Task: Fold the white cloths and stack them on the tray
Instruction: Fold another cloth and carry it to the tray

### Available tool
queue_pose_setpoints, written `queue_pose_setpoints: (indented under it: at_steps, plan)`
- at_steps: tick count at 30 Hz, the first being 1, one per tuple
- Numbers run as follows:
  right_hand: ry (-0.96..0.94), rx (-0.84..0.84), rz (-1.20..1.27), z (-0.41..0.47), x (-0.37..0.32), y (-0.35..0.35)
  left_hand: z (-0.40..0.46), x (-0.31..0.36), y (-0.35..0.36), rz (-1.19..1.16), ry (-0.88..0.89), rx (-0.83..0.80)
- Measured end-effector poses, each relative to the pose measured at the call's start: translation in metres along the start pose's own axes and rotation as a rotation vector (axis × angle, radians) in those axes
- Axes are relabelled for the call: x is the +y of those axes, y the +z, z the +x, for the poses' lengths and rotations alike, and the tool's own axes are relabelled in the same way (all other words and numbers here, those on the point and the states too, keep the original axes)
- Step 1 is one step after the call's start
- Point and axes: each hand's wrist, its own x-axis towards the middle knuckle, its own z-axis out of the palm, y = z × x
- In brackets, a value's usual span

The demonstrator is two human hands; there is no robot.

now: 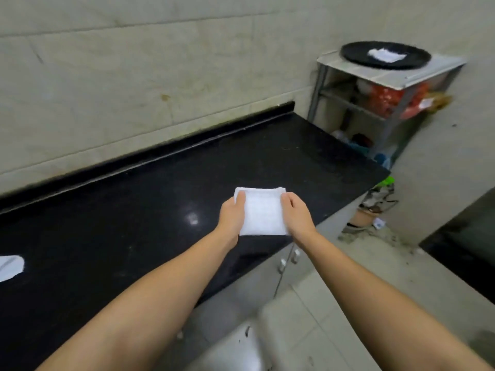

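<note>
At the far left edge, a white cloth point(10, 266) lies flat on the black counter point(120, 210), and only a part of it is inside the picture. It is well apart from the hands. The counter runs along a wall point(134, 76) of pale tiles, with a dark raised strip at the back.

Near the middle, over the front part of the counter, the person holds a folded cloth point(261, 211) between both hands. It is a white square with neat edges. The left hand point(231, 216) grips its left side: the thumb lies on top near the far corner, and the other fingers are under the cloth, so I cannot tell how they lie. The right hand point(297, 214) grips the right side in the same way, thumb on top, the other fingers hidden below. I cannot tell if the cloth touches the counter or is a little above it.

Below the counter there are grey cabinet doors point(270, 279) with small handles.

To the right, past the end of the counter, a metal shelf point(356, 97) stands in the corner. On its top sits a round black tray point(356, 56), and on the tray lies another folded white piece point(385, 55). The lower levels of the shelf hold red bags point(388, 100) and other small things, which are too blurred to name.
</note>
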Motion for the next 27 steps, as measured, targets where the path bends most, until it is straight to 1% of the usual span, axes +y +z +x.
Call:
queue_pose_setpoints:
  at_steps: [3,5,8,11,14,22,27]
  plan:
    - [-0.006,0.088,-0.027,0.019,0.023,-0.068,0.001,-0.003,0.077,0.046,0.077,0.015]
    - [-0.020,0.113,-0.051,0.036,0.034,-0.118,0.000,-0.003,0.131,0.102,0.150,-0.003]
    - [-0.041,0.126,-0.163,0.066,0.051,-0.194,0.001,0.003,0.210,0.207,0.247,-0.025]
    - [-0.019,0.166,-0.236,0.097,0.065,-0.258,0.005,0.016,0.279,0.261,0.283,-0.053]
    - [-0.013,0.204,-0.228,0.129,0.068,-0.306,0.013,0.033,0.336,0.269,0.313,-0.075]
    - [-0.081,0.238,-0.231,0.249,0.057,-0.375,0.088,0.086,0.440,0.258,0.409,-0.087]
    - [-0.127,0.279,-0.199,0.352,0.032,-0.411,0.162,0.147,0.503,0.263,0.492,-0.060]
